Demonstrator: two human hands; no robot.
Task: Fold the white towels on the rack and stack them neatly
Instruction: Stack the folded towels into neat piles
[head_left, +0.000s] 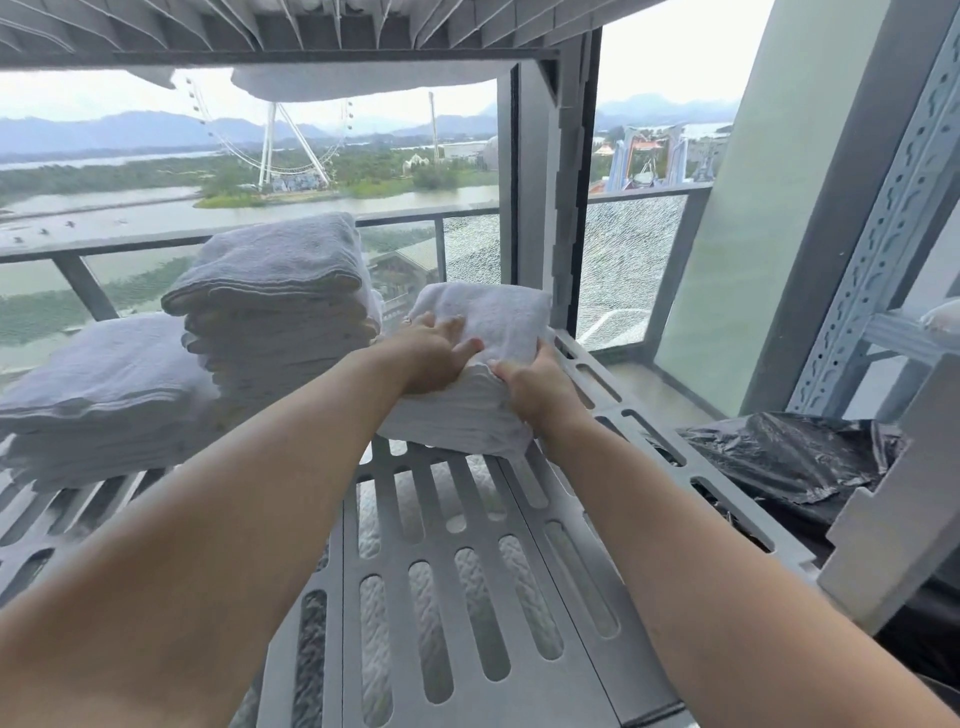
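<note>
On slatted shelf (457, 525), both hands gripping towel stack (483, 364)

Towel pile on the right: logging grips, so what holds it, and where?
Both hands: left hand on its top front, right hand on its near right corner.

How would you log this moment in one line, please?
both hands gripping right towel stack | on slotted shelf | two stacks left

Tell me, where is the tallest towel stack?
In the head view, the tallest stack stands on the rack, left of both hands, between two lower stacks.
</note>
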